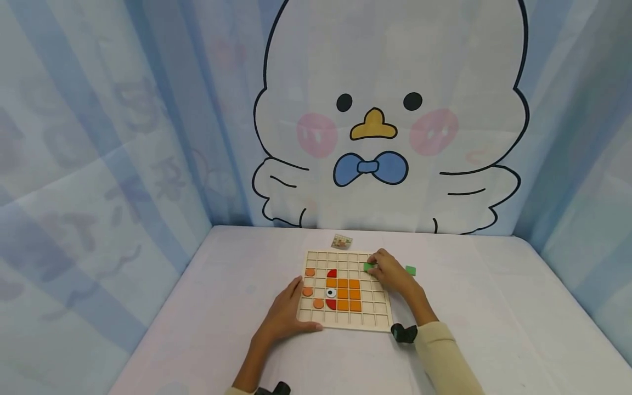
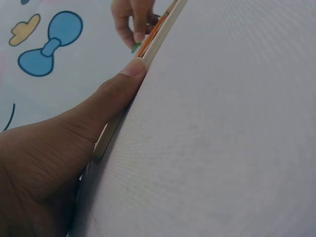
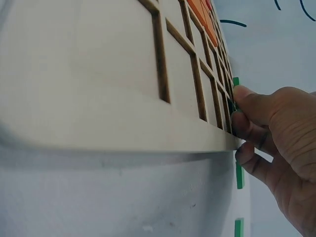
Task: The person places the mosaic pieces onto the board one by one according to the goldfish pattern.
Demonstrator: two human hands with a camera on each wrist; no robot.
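A pale wooden grid board [image 1: 345,323] lies on the table with several orange squares [image 1: 354,294], orange discs [image 1: 318,303], red rounded pieces [image 1: 332,273] and a white eye disc [image 1: 331,293] set in its cells. My left hand [image 1: 283,312] spans the near-left corner, fingers along the left edge; its thumb [image 2: 106,101] lies against the near edge, fingers hidden in the left wrist view. At the far-right part of the board, my right hand [image 1: 393,272] pinches a green square tile [image 1: 368,267] over the cells, thumb and fingertips partly covering it.
Right of the board lies a loose green tile [image 1: 411,270]; the right wrist view shows two green tiles [image 3: 240,176] past the edge. A small patterned packet or card [image 1: 342,241] sits behind the board. A printed curtain [image 1: 316,208] stands at the table's back.
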